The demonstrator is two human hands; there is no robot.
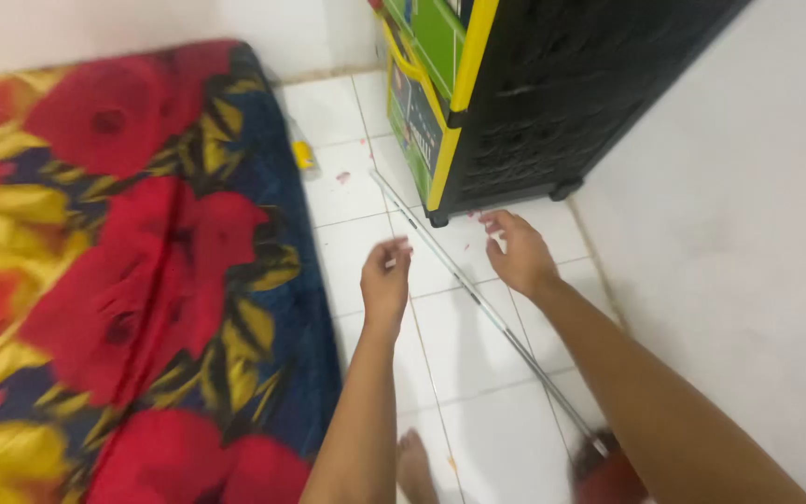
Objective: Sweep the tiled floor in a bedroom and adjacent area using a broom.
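A thin metal rod [478, 294] lies slanted across the white tiled floor [478, 359], running from near the cabinet down to a dark red, blurred head [604, 467] at the bottom. My left hand [386, 280] hovers just left of the rod, fingers loosely curled, holding nothing. My right hand [518, 254] hovers just right of the rod, fingers spread and empty. Neither hand touches the rod. My bare foot [412, 467] stands on the tiles below my left arm.
A mattress [114, 271] with a red, yellow and blue flower cover fills the left. A black plastic drawer cabinet [552, 93] with green and yellow fronts stands at the top. A small yellow object [302, 154] lies by the mattress. A white wall [748, 233] runs along the right.
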